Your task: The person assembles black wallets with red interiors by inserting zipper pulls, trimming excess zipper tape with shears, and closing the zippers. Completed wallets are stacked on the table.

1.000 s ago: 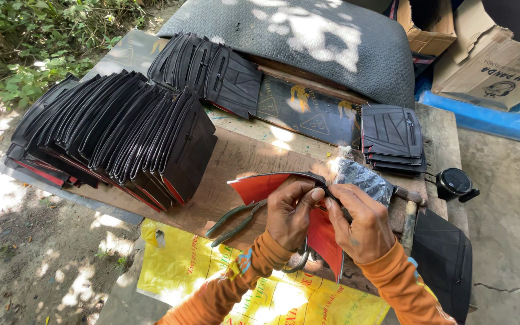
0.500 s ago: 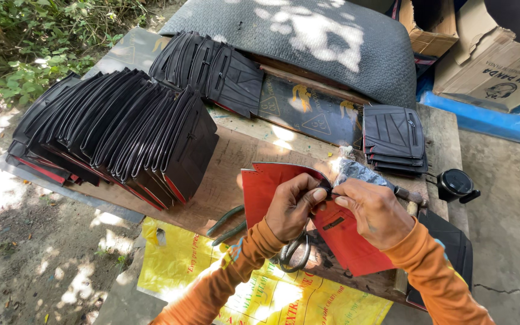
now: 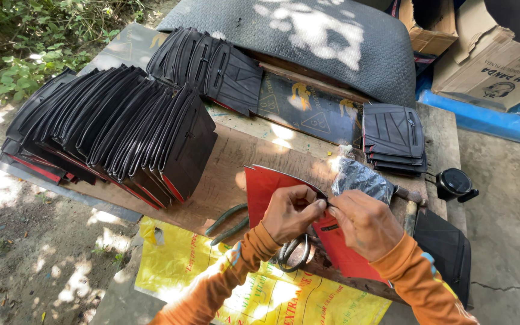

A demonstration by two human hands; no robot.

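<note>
- Red and flat, a stiff sheet with a black edge (image 3: 272, 183) is held over the near edge of the wooden counter (image 3: 230, 162), between both hands.
- The sheet's dark upper edge is pinched by the left hand (image 3: 290, 213), thumb and forefinger pressed together on it.
- The same edge is gripped just beside it by the right hand (image 3: 365, 224), its fingers (image 3: 339, 207) closed on the edge; the fingertips of the two hands almost touch.
- Metal scissors with looped handles (image 3: 296, 253) are seen below the left hand, partly hidden by it.
- Green-handled pliers (image 3: 229, 221) lie on the counter just left of the sheet.
- A crumpled clear plastic bag (image 3: 362, 177) rests just behind the right hand.
- A small stack of black ribbed rubber pieces (image 3: 393, 135) sits beyond the bag, and a round black object (image 3: 455, 183) lies to its right.
- A long leaning row of black folded pieces with red edges (image 3: 115, 129) fills the counter's left side.
- A yellow printed sack (image 3: 260, 292) lies on the ground below the counter.
</note>
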